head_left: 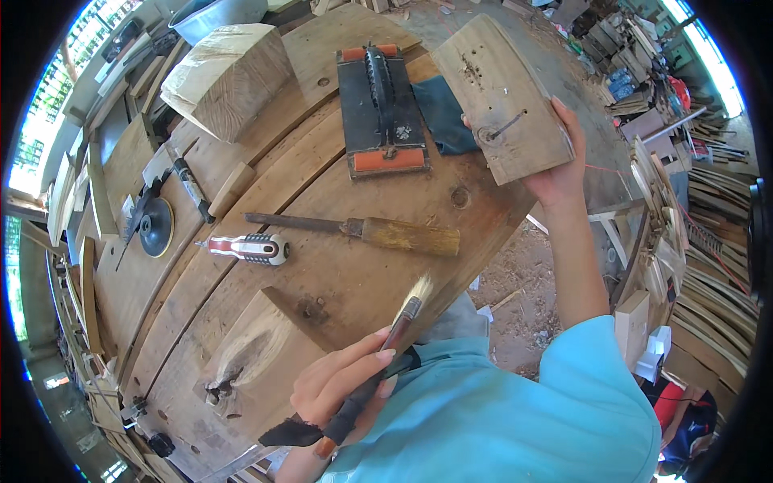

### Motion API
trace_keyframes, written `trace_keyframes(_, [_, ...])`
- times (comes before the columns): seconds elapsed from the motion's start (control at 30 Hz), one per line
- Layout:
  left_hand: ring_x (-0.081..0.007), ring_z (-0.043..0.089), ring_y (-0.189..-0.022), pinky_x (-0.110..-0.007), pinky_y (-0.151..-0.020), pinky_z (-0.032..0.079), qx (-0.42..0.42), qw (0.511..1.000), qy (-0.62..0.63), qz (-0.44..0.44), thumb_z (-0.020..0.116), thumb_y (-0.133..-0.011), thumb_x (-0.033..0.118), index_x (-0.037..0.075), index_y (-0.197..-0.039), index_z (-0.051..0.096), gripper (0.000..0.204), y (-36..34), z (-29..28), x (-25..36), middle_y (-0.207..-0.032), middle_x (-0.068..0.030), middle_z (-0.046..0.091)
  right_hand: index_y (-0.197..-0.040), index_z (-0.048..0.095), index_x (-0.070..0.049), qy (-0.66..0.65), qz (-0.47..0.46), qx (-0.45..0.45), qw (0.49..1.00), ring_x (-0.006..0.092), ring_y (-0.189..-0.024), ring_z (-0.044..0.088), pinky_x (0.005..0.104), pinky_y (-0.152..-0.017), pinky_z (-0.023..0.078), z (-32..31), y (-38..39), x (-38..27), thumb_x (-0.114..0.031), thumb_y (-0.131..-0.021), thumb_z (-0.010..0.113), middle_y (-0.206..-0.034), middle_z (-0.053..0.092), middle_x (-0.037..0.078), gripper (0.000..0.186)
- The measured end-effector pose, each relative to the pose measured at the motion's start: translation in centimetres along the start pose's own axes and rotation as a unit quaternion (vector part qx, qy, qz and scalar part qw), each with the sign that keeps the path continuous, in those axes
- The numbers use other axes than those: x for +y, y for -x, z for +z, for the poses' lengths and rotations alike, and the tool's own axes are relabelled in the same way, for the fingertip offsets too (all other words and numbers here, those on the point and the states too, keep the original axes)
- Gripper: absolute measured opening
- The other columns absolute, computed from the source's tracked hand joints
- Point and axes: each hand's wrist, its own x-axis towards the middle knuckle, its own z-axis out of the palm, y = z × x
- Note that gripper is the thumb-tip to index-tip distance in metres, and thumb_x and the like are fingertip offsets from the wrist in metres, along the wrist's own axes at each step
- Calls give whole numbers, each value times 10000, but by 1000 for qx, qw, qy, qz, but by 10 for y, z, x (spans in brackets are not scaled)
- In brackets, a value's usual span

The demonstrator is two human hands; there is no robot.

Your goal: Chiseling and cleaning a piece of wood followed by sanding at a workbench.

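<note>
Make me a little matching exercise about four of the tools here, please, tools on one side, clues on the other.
1. Brush
2. Sander
3. Chisel
4. Screwdriver

A. Lies on the bench, yellowish wooden handle
B. Held in the left hand
C. Red, white and black handle
D. Black, with orange ends

Pairs: 1-B, 2-D, 3-A, 4-C

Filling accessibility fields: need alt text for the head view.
A person's left hand holds a brush and the right hand holds a wooden block, at a wooden workbench. On the bench lie a chisel, a screwdriver and a black hand sander with orange ends.
</note>
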Motion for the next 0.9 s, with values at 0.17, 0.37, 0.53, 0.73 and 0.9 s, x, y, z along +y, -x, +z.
trace_keyframes(0.17, [-310,759,-938,-355,-806,601,11,1000,-1,-19,778,-825,31,41,-1137,702,322,-4,-13,7,-1139,-216,734,-1457,444,41,-21,-21,-1,1000,410,-1313,536,522,-1118,427,-5,6,-7,-435,-953,578,-1449,524,251,706])
trace_keyframes(0.37, [-269,655,-1165,-420,-1027,502,282,945,138,-98,681,-965,178,-34,-1204,627,324,28,-50,7,-1240,-245,671,-1384,546,48,183,-18,11,983,315,-1239,622,447,-1056,504,59,1,-8,-381,-820,751,-1323,633,199,737])
trace_keyframes(0.53, [-194,640,-1061,-329,-877,542,525,843,-77,-90,599,-1037,229,-46,-1207,597,324,86,-112,-12,-1217,-170,639,-1385,564,40,457,-8,-275,846,267,-1122,670,389,-1008,526,148,-16,50,-369,-663,854,-1306,641,161,879])
trace_keyframes(0.73, [-265,693,-1026,-400,-830,610,710,695,-116,-20,515,-1076,253,-53,-1280,625,384,151,-174,7,-1300,-182,632,-1185,679,28,427,-174,-541,703,350,-970,704,423,-856,549,249,-42,194,-334,-632,861,-1061,716,232,686])
trace_keyframes(0.9, [-245,689,-801,-392,-745,610,656,726,-196,65,714,-974,282,-70,-1016,659,359,132,-182,21,-948,-172,707,-1059,751,-110,603,-205,-572,516,370,-945,695,461,-836,557,309,-26,290,-466,-618,845,-940,738,149,575])
